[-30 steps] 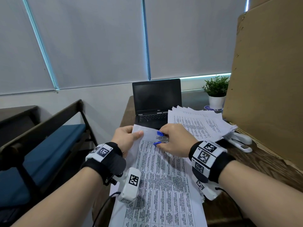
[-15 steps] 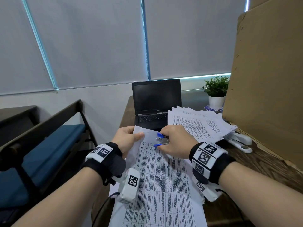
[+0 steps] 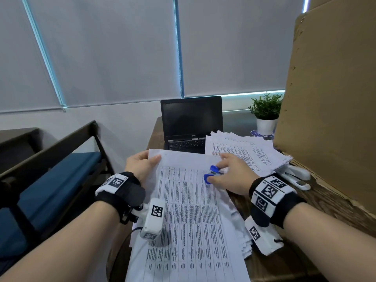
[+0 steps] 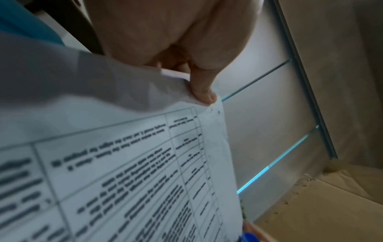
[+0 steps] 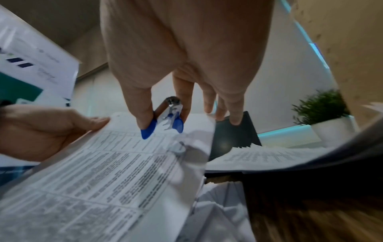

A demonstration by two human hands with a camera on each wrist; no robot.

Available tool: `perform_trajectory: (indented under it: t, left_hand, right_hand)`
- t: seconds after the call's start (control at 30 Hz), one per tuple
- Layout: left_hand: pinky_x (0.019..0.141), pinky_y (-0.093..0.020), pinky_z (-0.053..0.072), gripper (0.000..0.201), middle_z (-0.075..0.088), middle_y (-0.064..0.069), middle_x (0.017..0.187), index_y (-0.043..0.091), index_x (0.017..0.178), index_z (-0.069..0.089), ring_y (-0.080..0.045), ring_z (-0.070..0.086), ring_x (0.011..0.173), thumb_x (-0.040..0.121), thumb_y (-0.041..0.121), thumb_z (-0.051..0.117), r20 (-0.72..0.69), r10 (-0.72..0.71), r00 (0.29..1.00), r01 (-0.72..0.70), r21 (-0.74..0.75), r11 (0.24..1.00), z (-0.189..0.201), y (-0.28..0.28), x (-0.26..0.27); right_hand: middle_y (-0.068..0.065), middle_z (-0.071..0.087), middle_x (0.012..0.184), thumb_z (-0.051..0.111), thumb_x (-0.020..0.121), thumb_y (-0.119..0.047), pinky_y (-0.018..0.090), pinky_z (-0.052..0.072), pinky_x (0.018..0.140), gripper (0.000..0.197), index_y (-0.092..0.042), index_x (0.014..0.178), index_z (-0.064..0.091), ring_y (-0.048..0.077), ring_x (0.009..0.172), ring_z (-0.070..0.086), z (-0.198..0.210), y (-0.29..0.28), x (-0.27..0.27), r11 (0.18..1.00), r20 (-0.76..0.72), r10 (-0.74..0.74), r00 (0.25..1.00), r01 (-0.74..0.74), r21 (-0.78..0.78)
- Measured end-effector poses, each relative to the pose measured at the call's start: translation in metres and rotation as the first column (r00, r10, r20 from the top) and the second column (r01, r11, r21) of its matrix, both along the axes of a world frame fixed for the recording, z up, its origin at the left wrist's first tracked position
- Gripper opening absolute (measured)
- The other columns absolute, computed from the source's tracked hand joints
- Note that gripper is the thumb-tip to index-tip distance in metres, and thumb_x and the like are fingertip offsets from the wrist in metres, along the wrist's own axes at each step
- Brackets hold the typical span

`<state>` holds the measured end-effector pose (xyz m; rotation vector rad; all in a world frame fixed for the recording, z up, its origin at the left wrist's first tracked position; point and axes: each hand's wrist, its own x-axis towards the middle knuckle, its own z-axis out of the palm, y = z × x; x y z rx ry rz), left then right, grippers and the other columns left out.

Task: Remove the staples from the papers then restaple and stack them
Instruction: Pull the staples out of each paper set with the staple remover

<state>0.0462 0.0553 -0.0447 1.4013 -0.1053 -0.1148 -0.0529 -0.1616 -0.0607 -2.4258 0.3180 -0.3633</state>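
2 hands (image 3: 142, 166), 1 remover (image 3: 211, 176), 1 stapler (image 3: 295, 177)

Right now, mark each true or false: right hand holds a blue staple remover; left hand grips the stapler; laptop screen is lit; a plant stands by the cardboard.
1. The right hand holds the blue staple remover: true.
2. The left hand grips the stapler: false; it holds the paper corner, and the stapler lies untouched.
3. The laptop screen is lit: false; it is dark.
4. A plant stands by the cardboard: true.

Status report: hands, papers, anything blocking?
Left hand pinches paper set corner. Right hand grips blue staple remover above it. Nothing blocking.
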Motion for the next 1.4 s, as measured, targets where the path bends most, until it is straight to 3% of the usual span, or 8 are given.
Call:
perform_trajectory:
  t: [0.13,0.3,0.7,0.83,0.93,1.07,1.2,1.4]
  left_hand:
    - [0.082,-0.045,0.057,0.024,0.070,-0.022,0.100,-0.005,0.113,0.065,-0.031,0.068,0.084,0.091,0.004,0.063,0.041,0.097,0.994,-0.096,-0.028,0.995,-0.002,0.004,0.014]
    - [0.096,-0.053,0.050,0.030,0.069,-0.022,0.108,-0.007,0.114,0.064,-0.037,0.067,0.100,0.087,0.004,0.069,-0.062,-0.054,0.997,0.068,0.241,0.968,-0.013,-0.001,0.019]
    - [0.099,-0.050,0.048,0.046,0.069,-0.016,0.110,-0.003,0.118,0.062,-0.032,0.067,0.098,0.078,0.013,0.078,-0.082,-0.037,0.996,0.060,0.303,0.951,-0.009,-0.007,0.017]
    - [0.063,-0.040,0.059,0.017,0.071,-0.019,0.098,0.001,0.108,0.064,-0.029,0.067,0.068,0.090,0.002,0.063,-0.178,-0.301,0.937,0.349,0.531,0.772,0.001,-0.040,0.019]
    - [0.067,-0.040,0.059,0.021,0.072,-0.018,0.095,0.005,0.103,0.066,-0.029,0.067,0.072,0.092,-0.006,0.053,-0.111,-0.328,0.938,0.336,0.522,0.784,0.002,-0.079,0.031]
    - [0.073,-0.053,0.059,0.009,0.070,-0.023,0.088,-0.001,0.094,0.065,-0.035,0.067,0.074,0.091,-0.004,0.057,-0.055,-0.246,0.968,0.241,0.490,0.838,-0.008,-0.138,0.056]
    - [0.042,-0.017,0.045,0.007,0.068,-0.014,0.081,0.005,0.088,0.068,-0.020,0.056,0.055,0.089,0.006,0.062,0.018,-0.226,0.974,0.165,0.630,0.759,-0.024,-0.182,0.085]
    - [0.085,-0.037,0.056,0.048,0.066,-0.012,0.111,0.005,0.126,0.053,-0.029,0.066,0.098,0.085,0.022,0.072,-0.097,-0.368,0.925,0.269,0.850,0.452,-0.044,-0.209,0.099]
  right_hand:
    - [0.017,0.067,0.088,0.083,0.065,-0.042,0.034,0.053,0.080,0.050,0.002,0.089,0.073,0.031,0.082,0.064,-0.004,-0.011,-0.002,0.944,-0.016,-0.029,0.999,0.033,0.328]
    - [0.019,0.074,0.089,0.083,0.073,-0.027,0.047,0.058,0.086,0.025,-0.004,0.079,0.076,0.031,0.083,0.071,0.007,-0.014,-0.001,0.849,0.140,-0.099,0.985,0.010,0.529]
    - [0.011,0.067,0.080,0.082,0.077,-0.025,0.034,0.055,0.072,0.028,0.001,0.082,0.073,0.023,0.074,0.063,0.009,-0.033,-0.011,0.866,-0.012,-0.001,1.000,0.007,0.501]
    - [0.013,0.063,0.078,0.080,0.079,-0.015,0.015,0.044,0.048,0.032,0.011,0.094,0.069,0.014,0.062,0.056,0.022,-0.060,-0.002,0.807,0.131,-0.222,0.966,0.106,0.580]
    - [0.012,0.058,0.077,0.078,0.081,-0.017,0.016,0.043,0.049,0.031,0.010,0.092,0.068,0.014,0.062,0.052,0.029,-0.084,0.009,0.792,0.145,-0.243,0.959,0.110,0.600]
    - [0.005,0.044,0.065,0.078,0.081,-0.025,0.025,0.032,0.052,0.026,-0.005,0.080,0.063,0.014,0.054,0.038,0.034,-0.126,0.026,0.846,0.120,-0.298,0.947,0.204,0.492]
    - [0.005,0.035,0.062,0.077,0.081,-0.033,0.028,0.029,0.062,0.041,-0.013,0.062,0.046,0.020,0.058,0.033,0.024,-0.166,0.035,0.912,-0.071,-0.290,0.954,0.298,0.283]
    - [0.002,0.042,0.062,0.078,0.073,-0.050,0.028,0.031,0.058,0.040,-0.017,0.065,0.057,0.019,0.061,0.038,0.007,-0.185,0.039,0.962,-0.359,-0.249,0.899,0.274,0.018]
